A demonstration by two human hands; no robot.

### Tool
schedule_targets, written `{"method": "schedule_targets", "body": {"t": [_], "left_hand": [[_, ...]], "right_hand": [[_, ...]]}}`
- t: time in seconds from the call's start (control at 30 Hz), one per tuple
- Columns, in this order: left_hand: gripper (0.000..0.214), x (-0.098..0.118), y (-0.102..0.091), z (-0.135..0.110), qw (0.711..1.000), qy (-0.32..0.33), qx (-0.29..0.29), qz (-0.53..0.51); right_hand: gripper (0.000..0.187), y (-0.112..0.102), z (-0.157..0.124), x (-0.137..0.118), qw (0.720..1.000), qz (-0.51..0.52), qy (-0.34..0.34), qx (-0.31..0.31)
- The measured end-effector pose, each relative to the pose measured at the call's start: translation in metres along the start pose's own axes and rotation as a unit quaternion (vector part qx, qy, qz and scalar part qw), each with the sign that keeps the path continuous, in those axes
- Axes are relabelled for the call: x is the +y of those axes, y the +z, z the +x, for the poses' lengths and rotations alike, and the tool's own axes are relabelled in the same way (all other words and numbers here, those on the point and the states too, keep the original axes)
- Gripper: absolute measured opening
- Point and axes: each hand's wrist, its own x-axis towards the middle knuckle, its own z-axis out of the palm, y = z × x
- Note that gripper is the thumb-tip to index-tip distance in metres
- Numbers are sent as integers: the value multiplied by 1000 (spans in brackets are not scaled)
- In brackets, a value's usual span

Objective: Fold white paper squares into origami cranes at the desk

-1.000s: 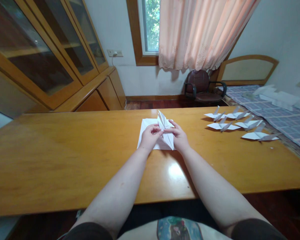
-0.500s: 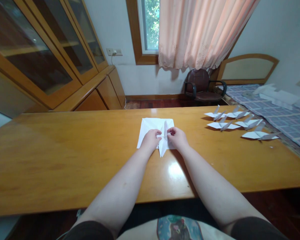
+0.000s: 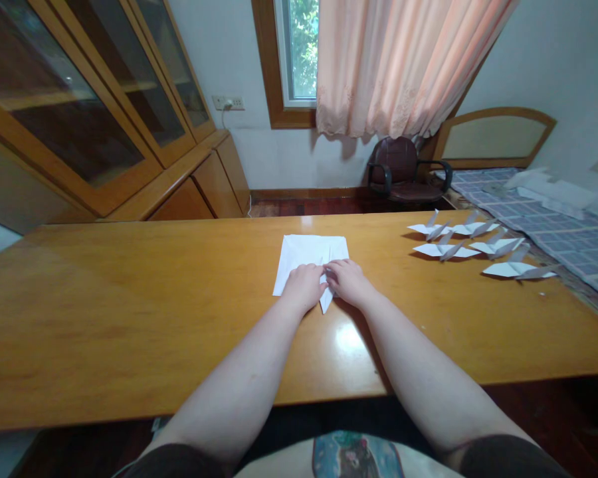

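A partly folded white paper [image 3: 327,303] lies in the middle of the table, its pointed tip toward me. My left hand [image 3: 305,285] closes on its left side and my right hand [image 3: 347,280] on its right, the fingertips meeting over its middle. Most of the folded paper is hidden under my fingers; a thin point shows beyond them. Beneath it are flat white paper sheets [image 3: 303,248], partly covered by both hands.
Several folded paper cranes [image 3: 513,269] stand at the table's right end. The wooden table [image 3: 154,318] stretches to both sides. Beyond it are a brown armchair [image 3: 401,169], a bed with a checked cover [image 3: 533,212] and a glass-door cabinet [image 3: 124,159] at left.
Both hands have come closer together over the folded paper, and their fingers now cover its middle. The raised point is less visible. The cranes have stayed put.
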Motion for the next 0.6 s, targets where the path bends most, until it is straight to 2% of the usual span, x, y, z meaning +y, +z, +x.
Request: {"method": "schedule_targets", "body": {"t": [0.1, 0.23, 0.37, 0.5, 0.6], "left_hand": [[29, 4, -2, -1, 999, -2, -11, 45], [26, 6, 2, 1, 998, -9, -10, 63], [29, 3, 6, 3, 999, -20, -12, 43], [46, -2, 8, 4, 999, -38, 0, -5], [41, -5, 8, 5, 999, -34, 7, -5]], "right_hand": [[33, 1, -1, 0, 1000, -8, 29, 6], [27, 0, 1, 2, 998, 34, 51, 20], [22, -2, 2, 6, 992, 70, 97, 26], [25, -4, 0, 12, 986, 118, 115, 17], [23, -6, -1, 15, 984, 117, 134, 4]]}}
